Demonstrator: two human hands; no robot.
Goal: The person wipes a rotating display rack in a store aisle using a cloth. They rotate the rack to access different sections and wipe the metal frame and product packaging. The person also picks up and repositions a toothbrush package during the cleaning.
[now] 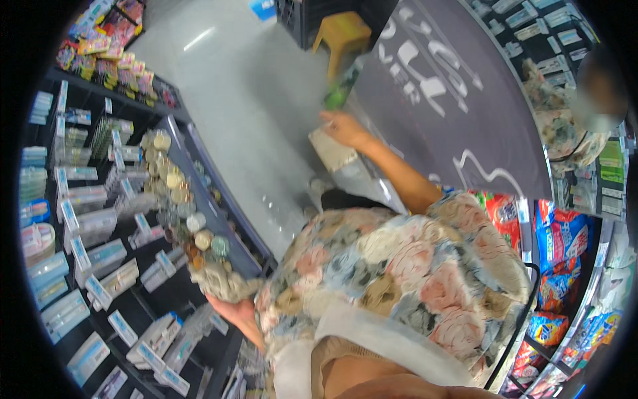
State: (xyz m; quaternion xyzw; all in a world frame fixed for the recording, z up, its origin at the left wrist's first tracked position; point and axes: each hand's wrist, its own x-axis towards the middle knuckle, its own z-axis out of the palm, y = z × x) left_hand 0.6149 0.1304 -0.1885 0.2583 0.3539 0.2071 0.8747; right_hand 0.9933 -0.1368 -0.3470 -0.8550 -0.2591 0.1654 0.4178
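Observation:
My left hand (234, 311) is low beside my floral shirt, holding a crumpled beige-grey cloth (222, 282). Just beyond the cloth, several glass jars and cups with pale and coloured lids (174, 179) stand in a row along a shelf. My right arm reaches forward, and my right hand (349, 130) is above a beige box-like block (331, 149) at the end of a low shelf. Its index finger points ahead, the other fingers curled; whether they grip anything is unclear. Beyond the fingertips is a blurred green item (336, 95).
A dark panel with white lettering (438, 99) rises to the right, above bagged detergent (560, 239). A mirror (568, 114) reflects a person in a floral shirt. Hanging packaged goods (89, 224) line the left. A yellow stool (344, 32) and black crate (291, 20) are ahead.

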